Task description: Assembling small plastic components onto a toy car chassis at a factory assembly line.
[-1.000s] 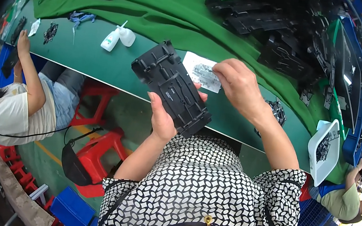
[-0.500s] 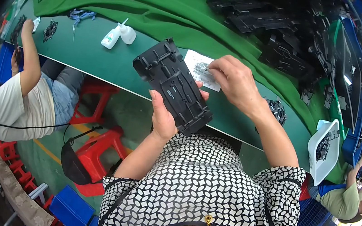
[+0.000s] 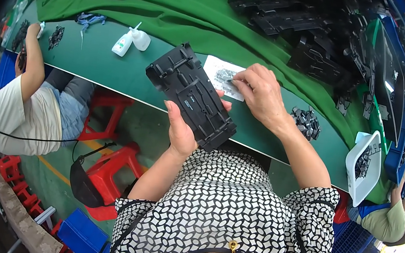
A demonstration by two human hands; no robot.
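My left hand point(image 3: 181, 130) is closed around the lower part of a long black moulded plastic panel point(image 3: 192, 97), with the thumb on its near side and fingertips showing at the far edge. The panel is tilted over the table edge, ribs and bosses facing up. My right hand point(image 3: 260, 94) is closed in a pinch at a white printed sheet point(image 3: 210, 68) lying on the table. Small shiny pieces point(image 3: 224, 75) are heaped on that sheet beside the fingertips. Whatever the pinch holds is too small to name. Near my right wrist lies a pile of small black parts point(image 3: 306, 123).
Two white squeeze bottles point(image 3: 123, 43) stand left of the panel. Larger black mouldings point(image 3: 318, 60) are heaped on green cloth point(image 3: 195, 23) at the far right. A white tray point(image 3: 372, 174) with black parts sits at right. A co-worker point(image 3: 26, 103) sits at left near red stools point(image 3: 110, 168).
My right hand has shifted slightly, still pinching at the sheet, and more of the black parts pile shows beside the wrist. The panel stays in my left hand, almost unmoved.
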